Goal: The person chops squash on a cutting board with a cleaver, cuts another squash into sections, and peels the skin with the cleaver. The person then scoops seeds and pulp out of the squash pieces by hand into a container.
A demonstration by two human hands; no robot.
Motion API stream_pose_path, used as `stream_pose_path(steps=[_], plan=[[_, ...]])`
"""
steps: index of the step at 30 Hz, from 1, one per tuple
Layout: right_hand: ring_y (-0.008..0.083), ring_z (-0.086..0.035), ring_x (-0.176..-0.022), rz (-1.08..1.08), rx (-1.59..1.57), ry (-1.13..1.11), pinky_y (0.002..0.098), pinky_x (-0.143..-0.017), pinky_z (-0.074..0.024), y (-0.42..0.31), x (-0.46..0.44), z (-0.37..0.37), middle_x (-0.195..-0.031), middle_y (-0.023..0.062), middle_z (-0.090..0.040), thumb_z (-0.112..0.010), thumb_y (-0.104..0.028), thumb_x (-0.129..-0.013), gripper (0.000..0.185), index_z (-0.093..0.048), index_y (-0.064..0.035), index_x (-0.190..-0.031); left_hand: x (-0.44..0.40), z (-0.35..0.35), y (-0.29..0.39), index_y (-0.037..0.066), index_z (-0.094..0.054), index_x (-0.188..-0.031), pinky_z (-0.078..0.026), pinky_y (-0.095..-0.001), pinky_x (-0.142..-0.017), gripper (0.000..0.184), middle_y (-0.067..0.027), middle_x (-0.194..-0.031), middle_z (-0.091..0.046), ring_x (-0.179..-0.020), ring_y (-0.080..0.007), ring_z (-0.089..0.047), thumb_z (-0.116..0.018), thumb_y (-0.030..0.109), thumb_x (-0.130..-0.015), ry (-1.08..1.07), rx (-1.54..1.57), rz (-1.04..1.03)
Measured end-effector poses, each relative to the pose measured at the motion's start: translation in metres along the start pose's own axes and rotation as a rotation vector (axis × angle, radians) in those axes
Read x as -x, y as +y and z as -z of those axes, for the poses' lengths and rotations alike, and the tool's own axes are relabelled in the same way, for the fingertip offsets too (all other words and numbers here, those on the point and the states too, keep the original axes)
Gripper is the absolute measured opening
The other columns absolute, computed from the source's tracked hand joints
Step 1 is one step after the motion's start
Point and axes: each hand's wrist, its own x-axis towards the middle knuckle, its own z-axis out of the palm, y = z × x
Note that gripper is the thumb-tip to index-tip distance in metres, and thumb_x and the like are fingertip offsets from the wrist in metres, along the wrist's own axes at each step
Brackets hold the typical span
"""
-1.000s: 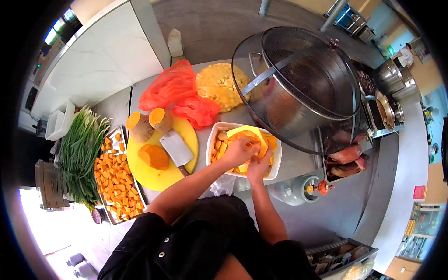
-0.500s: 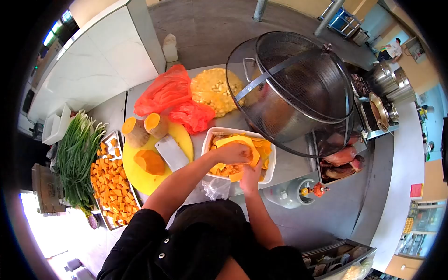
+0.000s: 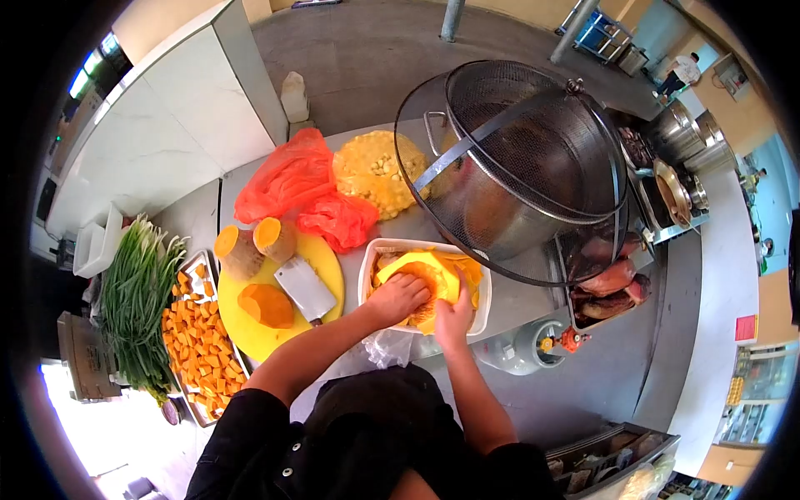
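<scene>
A hollowed pumpkin half (image 3: 440, 273) with a stringy orange inside is held tilted over a white tub (image 3: 365, 287). My right hand (image 3: 454, 319) grips its near right side. The bent fingers of my left hand (image 3: 402, 297) press together into its hollow; their tips are partly hidden. Pumpkin peels (image 3: 472, 271) and scraps lie in the tub, under the half. Left of it, a yellow round cutting board (image 3: 242, 333) bears a cleaver (image 3: 305, 288), a peeled pumpkin chunk (image 3: 266, 306) and two unpeeled pieces with cut orange tops (image 3: 275, 239).
A metal tray of pumpkin cubes (image 3: 200, 342) and green onions (image 3: 137, 304) lie at left. Behind the tub are red plastic bags (image 3: 287, 179), a bag of yellow pieces (image 3: 375, 171) and a big pot (image 3: 508, 212) under a mesh strainer. Meat (image 3: 612, 287) and a gas cylinder (image 3: 525, 348) are at right.
My left hand has drawn back toward me and left, showing more of the pumpkin's hollow. The half has tipped up, and my right hand still holds its side.
</scene>
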Motion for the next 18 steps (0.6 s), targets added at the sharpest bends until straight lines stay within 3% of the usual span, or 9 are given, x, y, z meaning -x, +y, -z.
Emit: stream_pose_path(steps=[1,4,5,9,12,13,16,17,18], plan=[[0.0280,-0.056,-0.129,0.061,0.135,-0.015,0.0357,-0.112,-0.0418,-0.006,0.003,-0.002,-0.139,0.0180,-0.057,-0.048,0.010,-0.076,0.070,-0.046,0.0044,-0.145,0.003,-0.004,-0.005,0.011,-0.064,-0.104,-0.050,-0.0393,-0.092,0.022,-0.0078,-0.103,-0.064,-0.103,-0.0258,-0.063,-0.058,0.020,-0.085,0.012,0.005,-0.014],[0.0283,-0.058,-0.127,-0.150,-0.024,0.137,0.0353,-0.111,-0.0432,0.015,-0.002,-0.010,-0.139,0.0185,-0.058,-0.049,0.008,-0.077,0.068,-0.047,0.0046,-0.144,0.015,-0.035,-0.017,0.011,-0.062,-0.098,-0.052,-0.0410,-0.086,0.016,-0.0090,-0.095,-0.064,-0.095,-0.0272,-0.066,-0.057,0.020,-0.086,-0.026,0.029,0.045],[0.0281,-0.059,-0.125,-0.108,-0.042,0.189,0.0359,-0.109,-0.0450,0.022,-0.005,-0.012,-0.136,0.0180,-0.059,-0.049,0.007,-0.078,0.065,-0.049,0.0041,-0.143,0.016,-0.037,-0.014,0.009,-0.061,-0.096,-0.054,-0.0444,-0.082,0.013,-0.0129,-0.090,-0.065,-0.088,-0.0308,-0.068,-0.057,0.018,-0.088,-0.019,0.026,0.115],[0.0270,-0.061,-0.121,-0.155,-0.294,0.261,0.0368,-0.107,-0.0472,0.041,-0.010,-0.008,-0.133,0.0162,-0.059,-0.048,0.008,-0.077,0.062,-0.050,0.0037,-0.139,0.015,-0.045,-0.004,0.008,-0.063,-0.098,-0.054,-0.0492,-0.083,0.015,-0.0194,-0.086,-0.067,-0.088,-0.0393,-0.067,-0.062,0.017,-0.087,0.012,0.208,0.471],[0.0267,-0.061,-0.121,-0.191,-0.509,0.285,0.0368,-0.106,-0.0475,0.049,-0.016,-0.006,-0.134,0.0148,-0.059,-0.048,0.009,-0.078,0.063,-0.049,0.0026,-0.140,0.016,-0.030,-0.002,0.009,-0.066,-0.104,-0.054,-0.0501,-0.085,0.023,-0.0207,-0.098,-0.068,-0.093,-0.0410,-0.067,-0.068,0.020,-0.084,-0.032,0.391,0.475],[0.0266,-0.061,-0.121,-0.194,-0.528,0.261,0.0369,-0.106,-0.0475,0.049,-0.018,-0.003,-0.134,0.0143,-0.059,-0.048,0.009,-0.078,0.063,-0.049,0.0024,-0.140,0.012,-0.023,0.005,0.012,-0.064,-0.120,-0.052,-0.0470,-0.094,0.041,-0.0206,-0.122,-0.063,-0.110,-0.0401,-0.063,-0.073,0.024,-0.082,-0.124,0.230,0.589],[0.0263,-0.060,-0.122,-0.203,-0.509,0.192,0.0370,-0.107,-0.0472,0.044,-0.022,0.002,-0.134,0.0132,-0.059,-0.047,0.011,-0.078,0.063,-0.048,0.0018,-0.141,-0.002,0.021,0.024,0.013,-0.057,-0.131,-0.048,-0.0428,-0.102,0.057,-0.0179,-0.138,-0.053,-0.125,-0.0387,-0.054,-0.078,0.025,-0.079,0.073,-0.071,0.164],[0.0262,-0.060,-0.123,-0.210,-0.446,0.174,0.0370,-0.108,-0.0468,0.040,-0.021,0.003,-0.134,0.0130,-0.059,-0.047,0.011,-0.078,0.063,-0.048,0.0016,-0.141,-0.010,0.032,0.027,0.010,-0.052,-0.135,-0.044,-0.0400,-0.109,0.067,-0.0159,-0.139,-0.051,-0.129,-0.0362,-0.050,-0.080,0.020,-0.075,0.039,-0.010,0.026],[0.0261,-0.060,-0.123,-0.211,-0.385,0.152,0.0371,-0.108,-0.0465,0.036,-0.023,0.003,-0.134,0.0128,-0.059,-0.046,0.012,-0.079,0.064,-0.047,0.0015,-0.141,-0.012,0.024,0.023,0.008,-0.052,-0.134,-0.044,-0.0402,-0.109,0.067,-0.0159,-0.137,-0.052,-0.129,-0.0358,-0.050,-0.080,0.018,-0.074,-0.004,0.091,0.023]])
